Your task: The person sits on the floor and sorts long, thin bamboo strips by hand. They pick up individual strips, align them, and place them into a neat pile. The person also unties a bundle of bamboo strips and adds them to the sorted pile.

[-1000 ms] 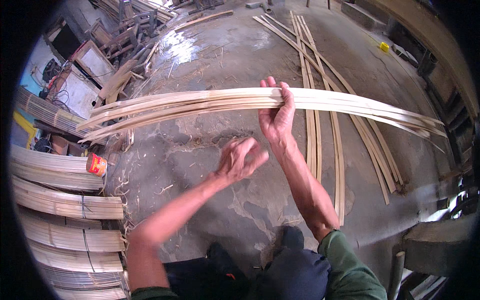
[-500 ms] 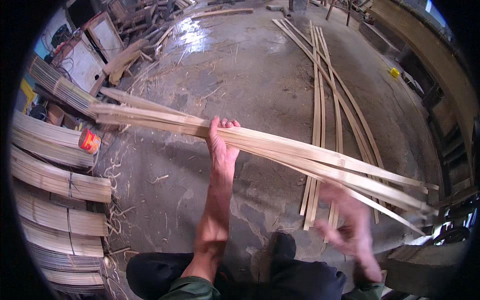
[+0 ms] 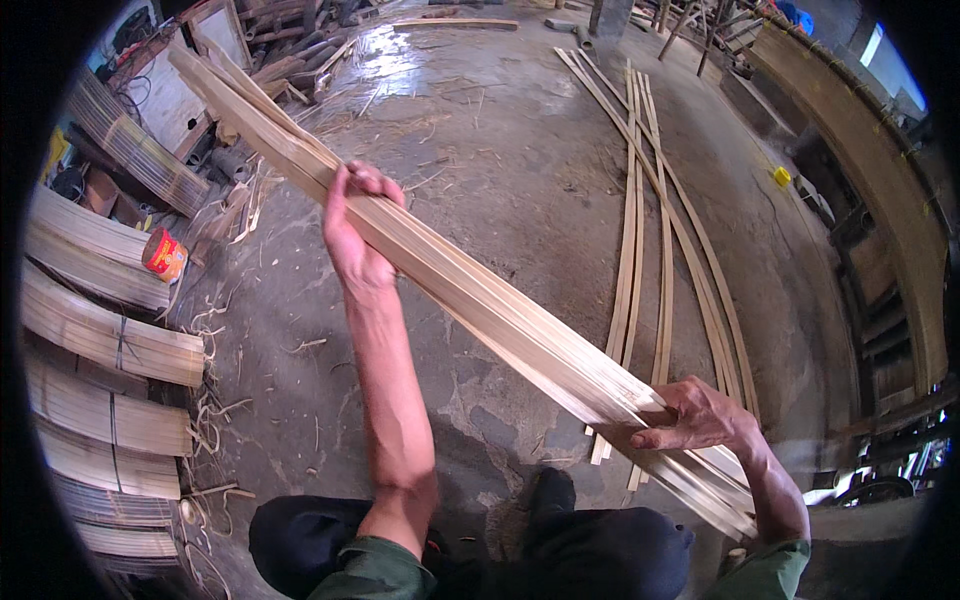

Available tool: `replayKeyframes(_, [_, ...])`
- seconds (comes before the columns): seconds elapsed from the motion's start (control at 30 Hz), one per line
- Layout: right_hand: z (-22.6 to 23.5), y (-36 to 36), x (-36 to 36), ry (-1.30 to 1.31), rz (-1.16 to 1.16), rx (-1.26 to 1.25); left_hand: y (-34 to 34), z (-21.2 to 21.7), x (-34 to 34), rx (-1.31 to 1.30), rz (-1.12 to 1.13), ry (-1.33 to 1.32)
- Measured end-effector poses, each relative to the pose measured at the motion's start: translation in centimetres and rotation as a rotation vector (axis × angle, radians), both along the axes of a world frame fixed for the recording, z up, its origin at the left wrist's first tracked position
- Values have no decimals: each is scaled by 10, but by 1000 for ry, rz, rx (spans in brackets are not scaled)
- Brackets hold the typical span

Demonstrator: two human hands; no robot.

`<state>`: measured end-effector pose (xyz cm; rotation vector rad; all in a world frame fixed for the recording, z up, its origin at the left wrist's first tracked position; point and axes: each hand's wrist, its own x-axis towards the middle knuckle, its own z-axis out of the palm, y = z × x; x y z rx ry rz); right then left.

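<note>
A long bundle of pale bamboo strips [image 3: 480, 295] runs diagonally from the upper left down to the lower right, above the concrete floor. My left hand [image 3: 355, 235] grips the bundle near its middle, fingers curled over the top edge. My right hand [image 3: 695, 415] closes around the bundle close to its lower right end. The strips fan out slightly past that hand. My knees in dark trousers [image 3: 590, 545] show at the bottom.
Tied bundles of bamboo strips [image 3: 110, 340] are stacked along the left. A small red can [image 3: 163, 254] stands beside them. Several long loose strips [image 3: 650, 230] lie on the floor at the right. Wooden frames and scraps [image 3: 215, 40] crowd the far left corner.
The bundle has swung from roughly level to a steep diagonal. My left hand now grips it mid-length, and my right hand has moved from the middle down to the lower right end.
</note>
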<state>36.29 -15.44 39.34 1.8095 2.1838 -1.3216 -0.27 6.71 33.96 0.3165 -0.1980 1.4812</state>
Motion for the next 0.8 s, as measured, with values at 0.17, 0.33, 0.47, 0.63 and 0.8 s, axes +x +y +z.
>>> replayKeyframes(0.17, [-11,1,-12,234,-242,-490,38,-3,-39,65,-191,-109])
replayKeyframes(0.33, [-45,-1,-31,760,-209,-861,64,-26,-14,-33,-124,97])
replayKeyframes(0.47, [-51,-4,-40,815,-340,-834,92,-29,5,-78,-173,218])
replayKeyframes(0.63, [-28,-1,-34,756,-513,-647,106,11,97,-215,-154,394])
replayKeyframes(0.8, [-73,86,-8,671,-556,-296,55,-91,194,-180,-403,558])
